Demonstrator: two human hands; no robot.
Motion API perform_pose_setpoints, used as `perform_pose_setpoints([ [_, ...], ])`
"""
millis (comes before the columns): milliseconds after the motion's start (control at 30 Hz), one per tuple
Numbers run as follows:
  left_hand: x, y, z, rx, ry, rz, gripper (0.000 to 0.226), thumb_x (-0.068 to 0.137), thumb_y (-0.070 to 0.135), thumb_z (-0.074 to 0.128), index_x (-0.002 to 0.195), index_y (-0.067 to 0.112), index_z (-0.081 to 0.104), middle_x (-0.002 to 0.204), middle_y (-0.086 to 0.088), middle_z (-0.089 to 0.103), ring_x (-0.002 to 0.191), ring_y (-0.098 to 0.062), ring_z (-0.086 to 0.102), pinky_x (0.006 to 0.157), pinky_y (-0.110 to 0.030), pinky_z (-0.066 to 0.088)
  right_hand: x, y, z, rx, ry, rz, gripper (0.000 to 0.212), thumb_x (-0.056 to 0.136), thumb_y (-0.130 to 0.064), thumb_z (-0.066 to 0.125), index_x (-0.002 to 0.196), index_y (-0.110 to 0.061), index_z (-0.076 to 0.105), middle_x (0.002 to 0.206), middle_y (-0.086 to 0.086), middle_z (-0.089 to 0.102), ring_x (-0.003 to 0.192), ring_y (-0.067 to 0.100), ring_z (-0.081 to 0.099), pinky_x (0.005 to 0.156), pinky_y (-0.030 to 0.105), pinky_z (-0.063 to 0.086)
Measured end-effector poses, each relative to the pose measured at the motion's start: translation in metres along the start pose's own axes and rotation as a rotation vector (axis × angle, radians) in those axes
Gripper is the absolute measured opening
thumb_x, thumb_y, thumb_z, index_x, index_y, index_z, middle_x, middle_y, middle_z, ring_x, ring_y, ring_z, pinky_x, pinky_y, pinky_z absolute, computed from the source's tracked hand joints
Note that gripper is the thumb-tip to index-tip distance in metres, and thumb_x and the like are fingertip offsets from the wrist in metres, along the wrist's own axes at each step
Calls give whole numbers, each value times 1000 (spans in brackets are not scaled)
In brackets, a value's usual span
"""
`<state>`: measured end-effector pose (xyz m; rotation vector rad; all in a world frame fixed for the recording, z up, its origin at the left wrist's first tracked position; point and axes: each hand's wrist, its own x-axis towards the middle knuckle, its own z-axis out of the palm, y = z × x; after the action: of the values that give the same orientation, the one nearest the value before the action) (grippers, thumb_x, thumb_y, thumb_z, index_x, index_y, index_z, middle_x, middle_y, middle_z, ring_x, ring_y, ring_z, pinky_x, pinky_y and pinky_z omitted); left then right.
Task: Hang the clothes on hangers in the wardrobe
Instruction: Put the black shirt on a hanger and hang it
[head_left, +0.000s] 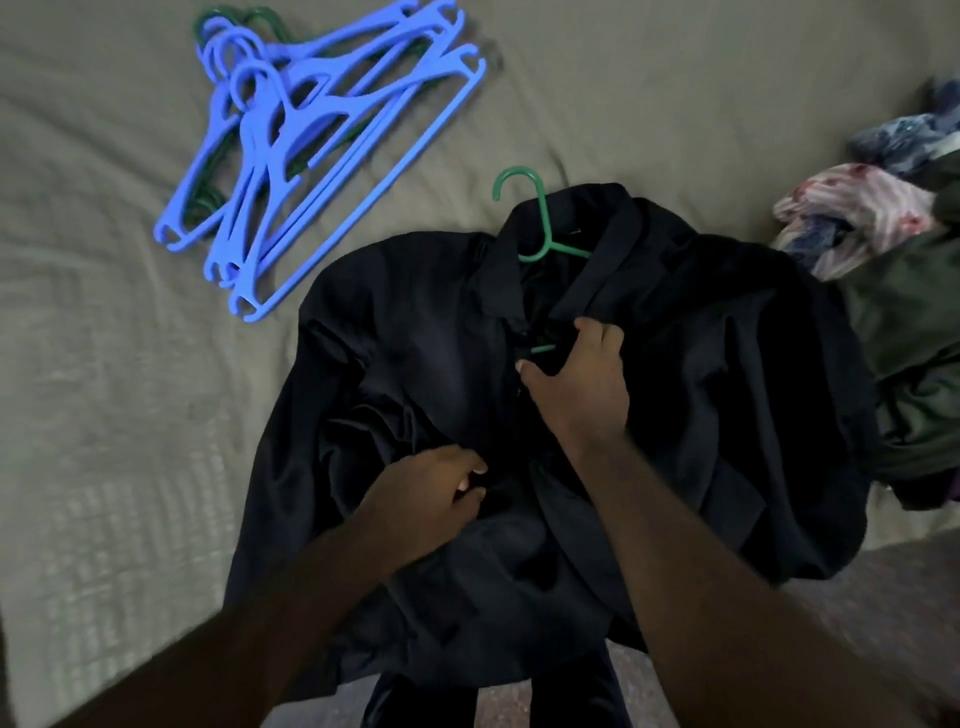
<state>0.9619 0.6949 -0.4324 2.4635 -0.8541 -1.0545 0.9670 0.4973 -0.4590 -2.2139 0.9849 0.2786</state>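
Two grips work one black shirt (415, 364) spread on the bed (104, 364). Right grip (582, 384) pinches the front placket, green hanger (544, 223) just beyond it inside the collar. Left grip (431, 493) clutches fabric nearer the body. Blue hangers (291, 130) well beyond left grip.

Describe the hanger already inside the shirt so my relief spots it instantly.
On the olive bed sheet, find the black shirt spread in the middle. The green hanger pokes its hook out of the collar, at the shirt's far end. Unlike the blue hangers piled at the far left, it lies alone, inside the garment.
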Motion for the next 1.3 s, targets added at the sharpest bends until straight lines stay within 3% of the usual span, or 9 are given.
perform_pose_setpoints([
  [100, 17, 5, -14, -27, 231, 90, 25, 89, 25, 51, 103, 15, 70, 94, 1, 64, 78, -19, 64, 70, -35, 55, 6, 4, 5, -97, 56, -57, 53, 89, -32, 70, 133, -18, 46, 131, 5, 38, 100, 26, 59, 74, 36, 52],
  [233, 64, 20, -37, 32, 399, 257, 29, 90, 6, 55, 115, 9, 67, 115, -4, 62, 86, -24, 67, 72, -37, 58, 12, 15, -1, 1, 80, -98, 21, 98, -24, 60, 116, -15, 63, 116, 5, 47, 85, 25, 58, 76, 36, 51],
  [400, 126, 35, -77, 556, 269, 262, 57, 84, 12, 65, 139, 17, 50, 155, -7, 32, 134, -31, 36, 99, -47, 39, 0, 23, -11, 262, 235, -58, 11, 99, -16, 57, 103, -10, 65, 105, 2, 59, 88, 12, 56, 78, 18, 45],
  [533, 147, 33, -90, 806, 87, 251, 30, 92, 20, 56, 121, 22, 63, 135, -1, 52, 141, -25, 26, 114, -55, 18, -18, 25, -11, 323, 177, -29, 18, 101, -14, 55, 116, -9, 62, 97, -1, 67, 81, 2, 60, 67, 3, 40],
  [667, 155, 26, -88, 540, 48, 288, 20, 92, 20, 59, 112, 19, 65, 111, 0, 63, 116, -21, 47, 96, -42, 40, -18, 27, -4, 85, 3, -143, 47, 98, -12, 59, 144, -10, 48, 134, 10, 60, 123, 22, 58, 101, 24, 44],
  [900, 163, 26, -80, 175, 7, 186, 11, 89, 17, 64, 100, 16, 67, 100, -7, 63, 97, -20, 54, 86, -32, 44, -2, 26, -9, -146, 196, -196, 27, 91, -20, 67, 116, -10, 67, 107, 10, 55, 97, 28, 56, 78, 45, 54],
  [1067, 153, 56, -98, -265, 414, 193, 10, 90, 14, 64, 99, 11, 67, 95, 0, 67, 88, -11, 60, 83, -24, 47, 6, 18, -26, 423, 252, -37, 4, 90, -14, 59, 90, -10, 60, 81, -2, 59, 71, 12, 56, 73, 38, 52],
  [1200, 140, 50, -81, -9, 212, 160, 6, 87, 14, 63, 92, 15, 65, 92, -2, 67, 87, -22, 63, 81, -38, 52, -5, 20, -31, 749, 192, 200, 9, 89, -14, 58, 83, -13, 51, 68, -1, 56, 56, 13, 55, 58, 40, 55],
  [1300, 139, 29, -98, 238, 226, 63, 11, 86, 16, 60, 96, 13, 62, 97, -9, 66, 93, -31, 61, 82, -41, 50, -9, 36, -32, 635, 152, 203, 16, 94, -16, 61, 81, -20, 52, 71, 0, 62, 60, 15, 66, 63, 46, 59],
])
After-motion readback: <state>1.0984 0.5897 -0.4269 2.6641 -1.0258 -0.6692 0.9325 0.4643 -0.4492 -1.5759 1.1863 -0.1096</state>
